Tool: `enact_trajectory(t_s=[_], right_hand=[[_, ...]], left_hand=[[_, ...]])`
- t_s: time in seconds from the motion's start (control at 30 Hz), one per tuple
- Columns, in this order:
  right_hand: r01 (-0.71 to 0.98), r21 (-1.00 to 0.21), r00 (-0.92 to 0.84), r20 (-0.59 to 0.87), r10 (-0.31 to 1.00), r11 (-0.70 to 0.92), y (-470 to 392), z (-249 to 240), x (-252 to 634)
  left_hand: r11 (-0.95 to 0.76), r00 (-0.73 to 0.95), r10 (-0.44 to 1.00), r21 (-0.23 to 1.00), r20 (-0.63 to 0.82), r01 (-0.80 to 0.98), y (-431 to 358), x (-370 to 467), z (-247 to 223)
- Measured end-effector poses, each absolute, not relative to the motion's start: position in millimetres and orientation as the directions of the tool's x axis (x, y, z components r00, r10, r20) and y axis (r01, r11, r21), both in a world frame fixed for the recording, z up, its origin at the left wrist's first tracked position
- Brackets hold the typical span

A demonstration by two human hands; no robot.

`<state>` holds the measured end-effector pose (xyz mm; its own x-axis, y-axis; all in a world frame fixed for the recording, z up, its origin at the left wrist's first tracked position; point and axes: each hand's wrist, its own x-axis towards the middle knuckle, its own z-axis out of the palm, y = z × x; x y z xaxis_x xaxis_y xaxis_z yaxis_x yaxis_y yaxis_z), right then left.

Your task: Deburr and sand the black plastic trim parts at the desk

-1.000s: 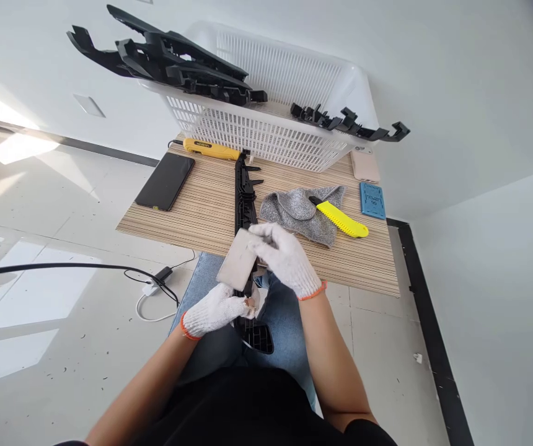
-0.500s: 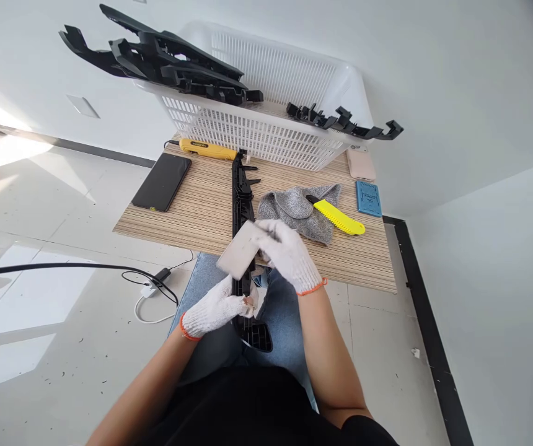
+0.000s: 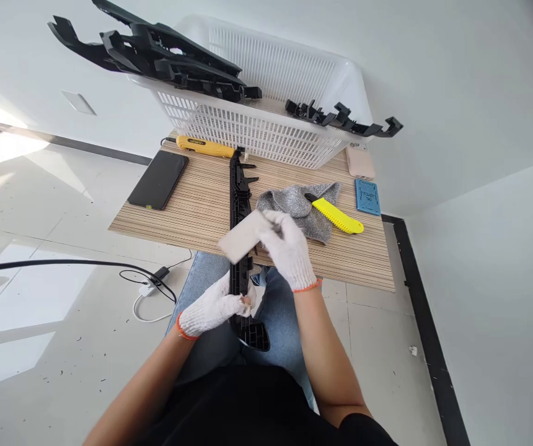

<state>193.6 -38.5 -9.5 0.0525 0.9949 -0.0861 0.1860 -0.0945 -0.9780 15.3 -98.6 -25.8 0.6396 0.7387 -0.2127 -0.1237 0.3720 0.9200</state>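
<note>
My left hand (image 3: pixel 217 305), in a white knitted glove, is wrapped round the lower part of a long black plastic part (image 3: pixel 240 204). That part runs from my lap up onto the table, its wide ribbed end (image 3: pixel 255 336) nearest my body. Pinched in my gloved right hand (image 3: pixel 286 244) is a flat pale rectangular piece (image 3: pixel 244 236), tilted above the middle of the black part and covering some of it. Whether the piece touches the black part I cannot tell.
On the wooden table (image 3: pixel 192 217) lie a phone (image 3: pixel 158 179), a yellow tool (image 3: pixel 205 147), a grey cloth (image 3: pixel 289 203) with a yellow-handled knife (image 3: pixel 338 217), a blue block (image 3: pixel 367 197) and a pink case (image 3: pixel 359 162). Behind, a white basket (image 3: pixel 248 127) holds more black parts (image 3: pixel 155 56).
My right hand has lifted slightly up the black part, and the pale piece has turned a little flatter. My left hand keeps its hold. The whole view has shifted slightly.
</note>
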Motion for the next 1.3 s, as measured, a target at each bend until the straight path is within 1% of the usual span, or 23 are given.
enact_trajectory(t_s=[0.03, 0.07, 0.1, 0.17, 0.23, 0.33, 0.43, 0.47, 0.57, 0.6, 0.7, 0.73, 0.83, 0.87, 0.93, 1.0, 1.07, 1.13, 1.3], right_hand=[[0.204, -0.976, -0.001, -0.084, 0.996, -0.082, -38.6, -8.9, 195.0], [0.210, -0.973, -0.013, -0.101, 0.995, -0.096, -38.7, -8.4, 196.7], [0.199, -0.971, 0.022, -0.130, 0.991, -0.132, -38.7, -8.1, 198.6], [0.157, -0.967, 0.147, -0.176, 0.973, -0.199, -38.2, -8.6, 203.0], [0.160, -0.969, 0.205, -0.155, 0.966, -0.190, -37.3, -10.0, 207.3], [0.195, -0.969, 0.147, -0.123, 0.981, -0.151, -36.1, -10.8, 211.0], [0.163, -0.967, 0.142, -0.176, 0.974, -0.198, -36.7, -8.3, 208.5], [0.161, -0.969, 0.115, -0.168, 0.979, -0.186, -37.6, -7.3, 206.2], [0.183, -0.979, -0.047, -0.103, 0.994, -0.093, -40.9, -5.6, 198.0], [0.174, -0.980, -0.057, -0.105, 0.993, -0.094, -41.7, -5.6, 195.7], [0.112, -0.979, 0.070, -0.165, 0.984, -0.173, -41.8, -6.6, 193.4], [0.106, -0.979, 0.083, -0.168, 0.982, -0.177, -41.3, -6.9, 194.3], [0.137, -0.978, -0.048, -0.166, 0.985, -0.158, -39.5, -7.5, 199.6], [0.140, -0.975, -0.059, -0.181, 0.982, -0.172, -39.0, -7.7, 201.6], [0.127, -0.970, 0.016, -0.205, 0.979, -0.206, -38.7, -8.3, 204.5], [0.124, -0.972, 0.065, -0.191, 0.980, -0.197, -39.8, -9.4, 205.5], [0.126, -0.978, 0.003, -0.169, 0.986, -0.168, -42.1, -10.2, 205.1], [0.101, -0.979, -0.056, -0.183, 0.981, -0.177, -44.2, -9.8, 204.4], [-0.060, -0.965, 0.023, -0.257, 0.966, -0.255, -44.2, -3.4, 205.3]], left_hand=[[0.380, 0.643, 0.734, 0.917, -0.218, -0.122, -98.5, 15.3, -25.8], [0.384, 0.642, 0.735, 0.915, -0.220, -0.126, -98.4, 15.2, -26.0], [0.384, 0.638, 0.738, 0.915, -0.220, -0.128, -98.4, 15.0, -26.2], [0.373, 0.623, 0.751, 0.919, -0.218, -0.129, -98.8, 14.7, -27.2], [0.368, 0.618, 0.755, 0.921, -0.216, -0.128, -99.1, 14.4, -28.7], [0.380, 0.626, 0.743, 0.919, -0.235, -0.105, -99.1, 14.1, -30.2], [0.379, 0.637, 0.734, 0.921, -0.235, -0.096, -98.2, 14.7, -29.2], [0.382, 0.640, 0.731, 0.919, -0.237, -0.097, -98.0, 15.0, -28.3], [0.391, 0.650, 0.721, 0.915, -0.240, -0.097, -97.6, 15.9, -25.3], [0.388, 0.651, 0.722, 0.917, -0.235, -0.099, -97.7, 15.9, -24.6], [0.377, 0.644, 0.730, 0.921, -0.230, -0.100, -98.5, 15.5, -25.1], [0.383, 0.640, 0.731, 0.919, -0.237, -0.097, -98.8, 15.3, -26.0], [0.401, 0.644, 0.726, 0.909, -0.240, -0.113, -99.6, 14.9, -28.9], [0.396, 0.647, 0.727, 0.910, -0.230, -0.121, -99.7, 14.9, -29.3], [0.376, 0.646, 0.733, 0.918, -0.211, -0.128, -99.3, 15.0, -29.0], [0.378, 0.642, 0.734, 0.918, -0.221, -0.116, -98.6, 15.2, -27.8], [0.408, 0.646, 0.721, 0.907, -0.250, -0.105, -98.0, 15.4, -26.8], [0.436, 0.653, 0.707, 0.894, -0.270, -0.102, -97.8, 15.5, -26.4], [0.422, 0.629, 0.739, 0.894, -0.243, -0.151, -98.7, 15.7, -26.4]])
